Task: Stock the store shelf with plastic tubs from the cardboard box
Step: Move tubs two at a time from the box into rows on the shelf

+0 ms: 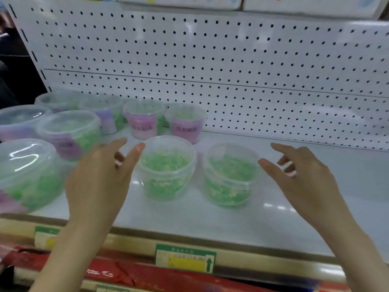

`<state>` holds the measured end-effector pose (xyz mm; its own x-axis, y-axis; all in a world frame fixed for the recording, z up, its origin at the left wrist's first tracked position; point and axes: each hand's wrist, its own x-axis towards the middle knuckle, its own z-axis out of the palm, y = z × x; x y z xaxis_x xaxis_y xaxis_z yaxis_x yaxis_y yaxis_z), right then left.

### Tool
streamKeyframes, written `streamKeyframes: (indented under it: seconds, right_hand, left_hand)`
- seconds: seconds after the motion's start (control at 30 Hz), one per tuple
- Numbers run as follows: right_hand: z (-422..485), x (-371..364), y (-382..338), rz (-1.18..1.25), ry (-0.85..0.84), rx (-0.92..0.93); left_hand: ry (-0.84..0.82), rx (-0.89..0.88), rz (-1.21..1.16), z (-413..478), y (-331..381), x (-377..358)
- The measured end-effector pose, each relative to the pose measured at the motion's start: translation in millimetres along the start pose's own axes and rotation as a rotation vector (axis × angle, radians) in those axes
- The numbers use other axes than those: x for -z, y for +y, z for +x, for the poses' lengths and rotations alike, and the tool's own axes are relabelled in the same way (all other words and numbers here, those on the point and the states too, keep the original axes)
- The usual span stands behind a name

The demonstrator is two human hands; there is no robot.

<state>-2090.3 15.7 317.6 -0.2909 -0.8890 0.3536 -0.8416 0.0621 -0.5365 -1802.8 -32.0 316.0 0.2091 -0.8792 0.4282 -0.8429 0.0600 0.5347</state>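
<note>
- Two green-filled tubs (167,167) stood on the shelf (210,220), between the hands.
- The left hand (99,180) and right hand (301,178) flanked them, each grip wide, holding nothing.
- The step looked like arranging; the next move likely needed both grips closing round the tubs.

Two bare hands, raised and held apart

The left hand (99,178) sat at centre-left of the frame, fingers relaxed and spread, gripping nothing; the right hand (305,178) mirrored it at centre-right, both forearms rising from the bottom edge.
</note>
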Motion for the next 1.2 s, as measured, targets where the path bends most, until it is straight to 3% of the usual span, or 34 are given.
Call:
streamKeyframes:
  seconds: [0.07, 0.17, 0.27, 0.33, 0.43, 0.5, 0.63, 0.83, 0.97, 1.07, 1.2]
  right_hand:
    - [-6, -5, -14, 0.066, -0.063, 0.192]
    - [-10, -25, -23, -0.070, -0.157, 0.380]
    - [-7, -32, -22, -0.158, -0.127, 0.420]
    - [-3, -30, -17, -0.173, -0.123, 0.447]
    - [6, -20, -11, -0.084, -0.235, 0.454]
    - [11, -17, -7, -0.011, -0.307, 0.450]
    - [19, -16, -3, 0.034, -0.356, 0.455]
    - [27, -14, 3, 0.028, -0.484, 0.456]
    - [29, -10, 4, 0.005, -0.579, 0.447]
    - [33, -7, 2, -0.042, -0.615, 0.457]
    - [33, -8, -3, -0.056, -0.594, 0.454]
  left_hand:
    - [-0.020, -0.143, -0.122, -2, 14, -4]
    - [-0.195, -0.264, -0.106, -5, 28, -25]
    - [-0.225, -0.380, 0.024, -6, 26, -37]
    - [-0.303, -0.403, -0.035, 2, 19, -33]
    - [-0.470, -0.561, -0.048, 28, 1, -13]
    - [-0.433, -0.691, -0.038, 40, -10, 1]
    - [-0.259, -0.561, -0.302, 29, 14, 2]
    - [-0.251, -0.600, 0.145, 19, 28, -44]
    - [-0.309, -0.689, 0.028, 34, 10, -36]
    - [-0.424, -0.641, -0.032, 52, -3, -12]
    - [-0.216, -0.507, -0.100, 50, 13, -7]
